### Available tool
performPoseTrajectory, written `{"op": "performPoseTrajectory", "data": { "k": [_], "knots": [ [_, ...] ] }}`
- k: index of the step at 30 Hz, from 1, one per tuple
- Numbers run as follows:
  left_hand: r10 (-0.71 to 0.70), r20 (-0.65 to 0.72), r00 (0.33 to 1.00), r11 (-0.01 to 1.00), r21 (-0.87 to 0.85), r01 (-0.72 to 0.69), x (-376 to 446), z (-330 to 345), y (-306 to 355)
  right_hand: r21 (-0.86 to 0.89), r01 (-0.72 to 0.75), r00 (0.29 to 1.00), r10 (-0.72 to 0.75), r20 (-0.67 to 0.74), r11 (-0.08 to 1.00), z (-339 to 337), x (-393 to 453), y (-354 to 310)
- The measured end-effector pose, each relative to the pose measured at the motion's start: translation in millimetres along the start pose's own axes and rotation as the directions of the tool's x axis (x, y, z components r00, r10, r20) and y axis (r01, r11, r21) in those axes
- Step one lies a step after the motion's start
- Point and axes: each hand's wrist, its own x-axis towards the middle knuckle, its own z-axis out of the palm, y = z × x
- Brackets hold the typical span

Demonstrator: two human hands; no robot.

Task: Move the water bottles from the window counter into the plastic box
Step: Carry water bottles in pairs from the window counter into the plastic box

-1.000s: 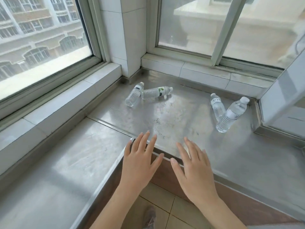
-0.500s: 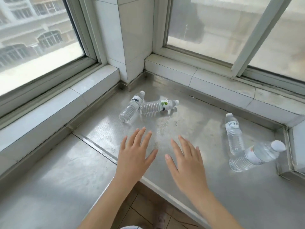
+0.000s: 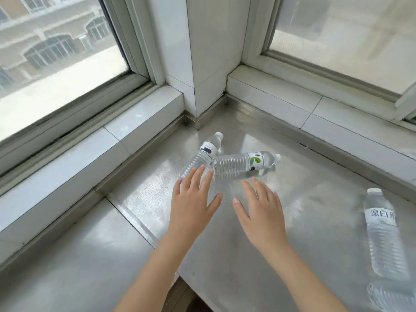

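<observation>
Left hand (image 3: 191, 204) reaching flat, fingers spread, tips overlapping the black-label bottle (image 3: 202, 155) | right hand (image 3: 261, 212) hovering open just short of the green-leaf bottle (image 3: 243, 164) | both bottles lying touching on the steel counter (image 3: 90, 255) | third bottle (image 3: 382, 230) lying well right of the right hand

Bright, even daylight comes through two windows (image 3: 56, 52) meeting at a corner, with the outdoor view pale and washed out. The steel counter (image 3: 315, 199) shows soft white glare patches and faint reflections. Shadows are weak and diffuse. Wide-angle distortion bends the window frames toward the edges. A bottle (image 3: 382, 233) at the right edge looks slightly smeared.
</observation>
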Motion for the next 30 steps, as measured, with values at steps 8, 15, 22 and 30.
{"op": "performPoseTrajectory", "data": {
  "k": [8,15,22,30],
  "knots": [
    [-0.031,0.083,0.996,0.999,-0.034,0.034,100,52,-36,0.031,-0.107,0.99,0.104,0.095,0.994,34,105,4],
    [-0.137,0.334,0.932,0.973,-0.129,0.19,137,77,-50,-0.042,-0.177,0.954,0.182,0.24,0.983,56,153,4],
    [-0.19,0.372,0.908,0.953,-0.152,0.262,137,80,-59,0.263,-0.306,0.95,0.313,0.013,0.915,50,125,21],
    [-0.27,0.475,0.837,0.925,-0.115,0.363,163,82,-60,0.801,-0.564,0.606,0.759,0.238,0.2,70,131,30]
  ]
}}
